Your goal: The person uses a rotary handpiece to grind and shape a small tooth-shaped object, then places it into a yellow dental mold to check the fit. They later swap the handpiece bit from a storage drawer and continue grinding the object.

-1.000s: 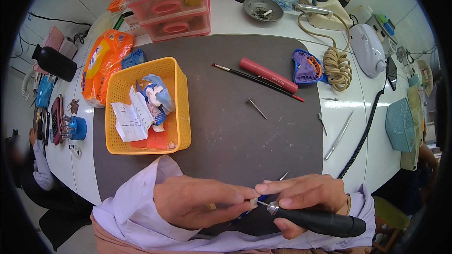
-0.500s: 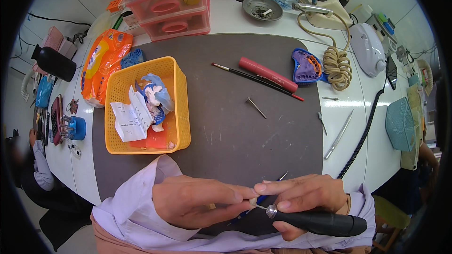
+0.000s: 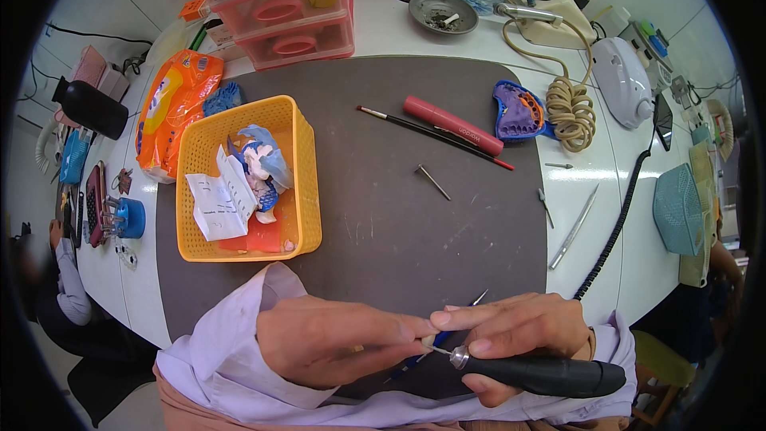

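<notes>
Near the front edge of the grey mat, my left hand (image 3: 331, 339) pinches a small, pale, tooth-like piece (image 3: 428, 341) between its fingertips. My right hand (image 3: 531, 327) is wrapped round a black rotary handpiece (image 3: 550, 377) with a silver collar. Its thin bur points left and meets the piece, though exact contact is too small to tell. The right fingertips rest against the left ones. Beneath both hands lies a blue pen-like tool (image 3: 407, 365), partly hidden. A small yellowish bit shows between the left fingers; I cannot make out what it is.
A yellow basket (image 3: 309, 215) holding paper and dental moulds stands left. On the mat (image 3: 383, 263) lie a brush (image 3: 431, 137), a pink tube (image 3: 453, 124), a metal pin (image 3: 433, 182) and a blue impression tray (image 3: 519, 112). A black coiled cord (image 3: 616, 227) runs along the right.
Both hands keep nearly the same pose. The handpiece's rear end has shifted very slightly to the right.
</notes>
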The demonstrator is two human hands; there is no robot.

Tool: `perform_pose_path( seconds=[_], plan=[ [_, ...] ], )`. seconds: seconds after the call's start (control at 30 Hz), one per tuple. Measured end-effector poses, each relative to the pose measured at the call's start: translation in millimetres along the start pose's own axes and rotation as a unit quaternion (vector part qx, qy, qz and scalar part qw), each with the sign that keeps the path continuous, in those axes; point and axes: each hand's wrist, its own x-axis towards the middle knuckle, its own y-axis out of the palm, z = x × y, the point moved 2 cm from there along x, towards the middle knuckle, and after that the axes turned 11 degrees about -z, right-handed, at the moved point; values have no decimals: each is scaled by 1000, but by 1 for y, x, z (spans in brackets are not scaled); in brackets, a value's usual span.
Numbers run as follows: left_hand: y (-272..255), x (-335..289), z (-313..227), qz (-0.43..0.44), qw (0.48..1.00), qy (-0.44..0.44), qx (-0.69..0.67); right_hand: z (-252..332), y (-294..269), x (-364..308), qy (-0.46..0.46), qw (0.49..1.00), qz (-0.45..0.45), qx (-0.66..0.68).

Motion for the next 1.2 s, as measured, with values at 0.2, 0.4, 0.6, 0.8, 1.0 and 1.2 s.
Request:
perform_pose_path(
  seconds=[0.2, 0.4, 0.6, 0.8, 1.0, 1.2],
  plan=[
    [1, 0, -1, -10, 1000, 5, 3, -2, 2, -1, 0, 1000, -21, 1],
    [0, -1, -1, 3, 1000, 15, 8, 3, 0, 0, 33, 999, 4, 2],
    [0, -1, 0, 6, 1000, 24, 7, 5, -2, 2, 28, 999, 17, -1],
    [0, 0, -2, 5, 999, 33, 22, 4, 1, -1, 52, 999, -5, 0],
    [-1, -2, 0, 17, 999, 32, 25, 4, -1, 1, 37, 999, 12, 6],
    [-2, -3, -1, 18, 998, 37, 40, 4, -1, 0, 45, 999, 19, 4]
  ],
)
